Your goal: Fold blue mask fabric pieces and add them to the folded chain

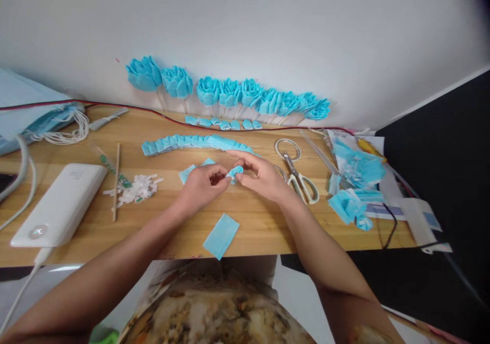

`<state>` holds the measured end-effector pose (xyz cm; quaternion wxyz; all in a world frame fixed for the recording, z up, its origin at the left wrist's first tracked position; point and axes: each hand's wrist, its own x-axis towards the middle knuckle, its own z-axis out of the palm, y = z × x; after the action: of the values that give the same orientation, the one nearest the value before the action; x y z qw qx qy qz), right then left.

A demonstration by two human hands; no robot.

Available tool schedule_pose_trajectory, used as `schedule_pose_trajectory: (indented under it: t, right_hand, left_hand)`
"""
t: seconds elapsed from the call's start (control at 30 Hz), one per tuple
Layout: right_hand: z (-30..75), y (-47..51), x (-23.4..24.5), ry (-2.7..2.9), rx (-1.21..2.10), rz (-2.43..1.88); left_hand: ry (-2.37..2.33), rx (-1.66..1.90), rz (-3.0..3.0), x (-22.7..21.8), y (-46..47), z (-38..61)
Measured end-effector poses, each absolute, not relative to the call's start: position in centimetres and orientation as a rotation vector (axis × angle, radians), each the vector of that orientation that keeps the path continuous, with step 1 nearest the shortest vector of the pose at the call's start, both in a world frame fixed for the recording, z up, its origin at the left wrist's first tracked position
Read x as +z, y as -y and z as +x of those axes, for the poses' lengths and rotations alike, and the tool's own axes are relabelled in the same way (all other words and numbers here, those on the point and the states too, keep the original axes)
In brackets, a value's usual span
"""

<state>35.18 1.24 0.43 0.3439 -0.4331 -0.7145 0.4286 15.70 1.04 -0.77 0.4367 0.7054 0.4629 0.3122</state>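
Note:
Both my hands meet over the middle of the wooden table (268, 221). My left hand (201, 183) and my right hand (260, 173) pinch a small folded light-blue piece (234, 172) between their fingertips. Under and behind my left hand lie more flat blue pieces (187, 172). A flat blue rectangle (221, 235) lies near the front edge, below my hands. Just beyond my hands runs a curved row of folded blue pieces (191, 142).
Blue flowers on sticks (229, 93) lean on the wall. Scissors (300, 178) lie right of my right hand. Blue scraps (354, 186) pile at the right. A white power bank (61, 203), wooden stick (116, 180), white shreds (136, 188) and stacked masks (46, 122) sit left.

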Motion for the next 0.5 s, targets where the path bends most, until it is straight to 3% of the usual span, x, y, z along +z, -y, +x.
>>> schedule_pose_trajectory:
  t: [0.23,0.5]
  right_hand:
    - [34.96,-1.12,0.33,1.89,1.066,-1.163]
    - [35.28,-1.56,0.11,1.479,1.352,-1.037]
  left_hand:
    - [-1.14,0.778,1.737,-0.47,-1.01,15.67]
    - [-1.114,0.938,1.312,-0.46,-1.54,15.52]
